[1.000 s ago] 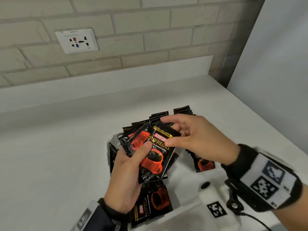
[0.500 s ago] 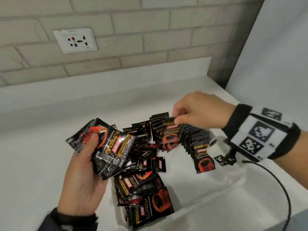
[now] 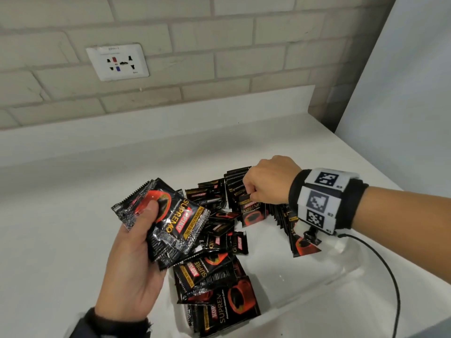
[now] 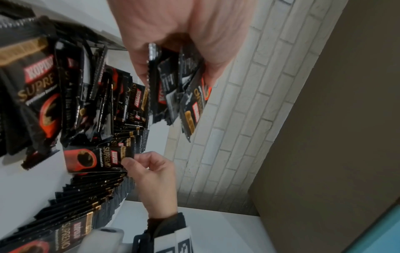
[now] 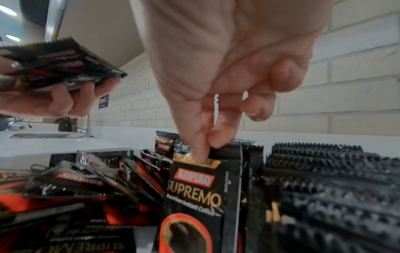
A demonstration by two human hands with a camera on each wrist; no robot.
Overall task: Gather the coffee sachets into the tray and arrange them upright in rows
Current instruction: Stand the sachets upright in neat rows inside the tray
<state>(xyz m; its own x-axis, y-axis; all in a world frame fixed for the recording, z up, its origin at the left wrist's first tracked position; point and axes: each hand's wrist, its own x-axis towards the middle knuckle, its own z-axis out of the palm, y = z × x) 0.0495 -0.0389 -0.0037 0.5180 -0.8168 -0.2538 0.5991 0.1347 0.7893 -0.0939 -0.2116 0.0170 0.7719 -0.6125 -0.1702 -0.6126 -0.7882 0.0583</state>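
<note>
Black Kopiko sachets fill a clear tray (image 3: 317, 298) on the white counter. My left hand (image 3: 150, 215) grips a fanned stack of sachets (image 3: 170, 223) left of the tray, thumb on top; the same stack of sachets (image 4: 179, 95) shows in the left wrist view. My right hand (image 3: 251, 195) pinches the top edge of one upright sachet (image 3: 252, 213) between thumb and forefinger (image 5: 218, 138), at the front of a standing row (image 3: 236, 181). A second row (image 3: 292, 230) leans under my right wrist. Loose sachets (image 3: 214, 264) lie heaped in the tray's left part.
A wall socket (image 3: 117, 62) sits on the brick wall behind the counter's low upstand. A grey panel (image 3: 402, 81) closes the right side. A black cable (image 3: 390, 272) hangs from my right wrist. A sink and tap (image 5: 86, 130) lie far left along the counter.
The hands met over the tray, where the right took one sachet from the stack. The left hand swung left with the stack; the right carried the sachet back to the upright row.
</note>
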